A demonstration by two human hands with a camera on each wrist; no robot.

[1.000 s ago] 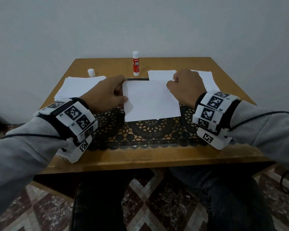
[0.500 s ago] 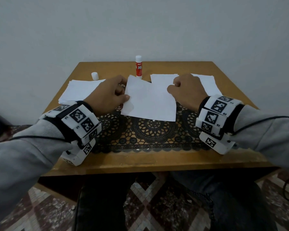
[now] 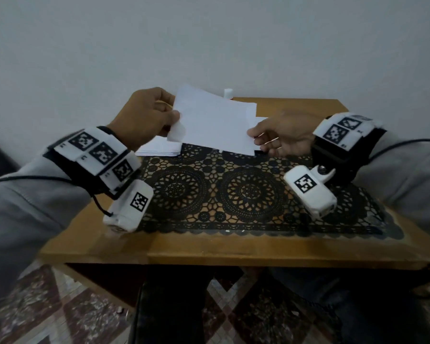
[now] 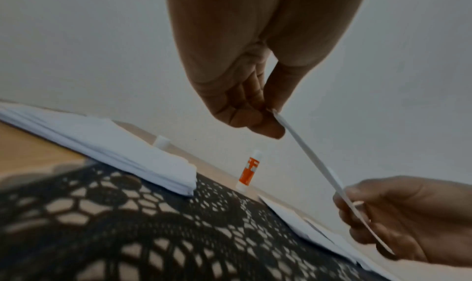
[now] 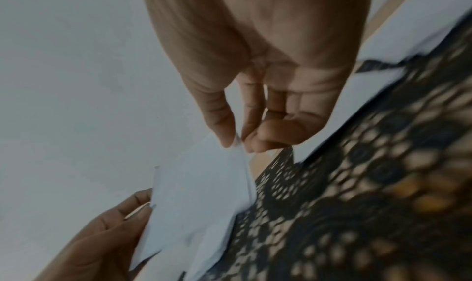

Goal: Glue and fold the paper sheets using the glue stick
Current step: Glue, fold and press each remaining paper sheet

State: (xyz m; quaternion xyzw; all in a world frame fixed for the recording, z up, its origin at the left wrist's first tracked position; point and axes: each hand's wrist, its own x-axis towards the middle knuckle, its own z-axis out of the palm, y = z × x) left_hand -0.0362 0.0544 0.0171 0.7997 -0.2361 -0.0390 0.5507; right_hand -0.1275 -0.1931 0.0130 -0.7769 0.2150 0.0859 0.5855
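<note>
A white paper sheet (image 3: 216,122) is held up off the table, tilted, above the back of the black lace mat (image 3: 233,189). My left hand (image 3: 174,115) pinches its left edge, where a corner curls down. My right hand (image 3: 255,136) pinches its lower right corner between thumb and fingers. The left wrist view shows the sheet (image 4: 319,170) edge-on between both hands. In the right wrist view, the sheet (image 5: 199,194) hangs from my right hand (image 5: 237,142). The red and white glue stick (image 4: 249,172) stands upright at the table's back edge, mostly hidden behind the sheet in the head view.
A stack of white sheets (image 3: 159,148) lies at the back left of the wooden table (image 3: 209,249). More white sheets (image 4: 319,231) lie at the back right. A small white cap (image 4: 161,141) stands behind the left stack. A wall rises just behind the table.
Both hands have lifted the sheet from the mat into the air and tilted it up. The right hand has shifted from the top edge to the lower right corner.
</note>
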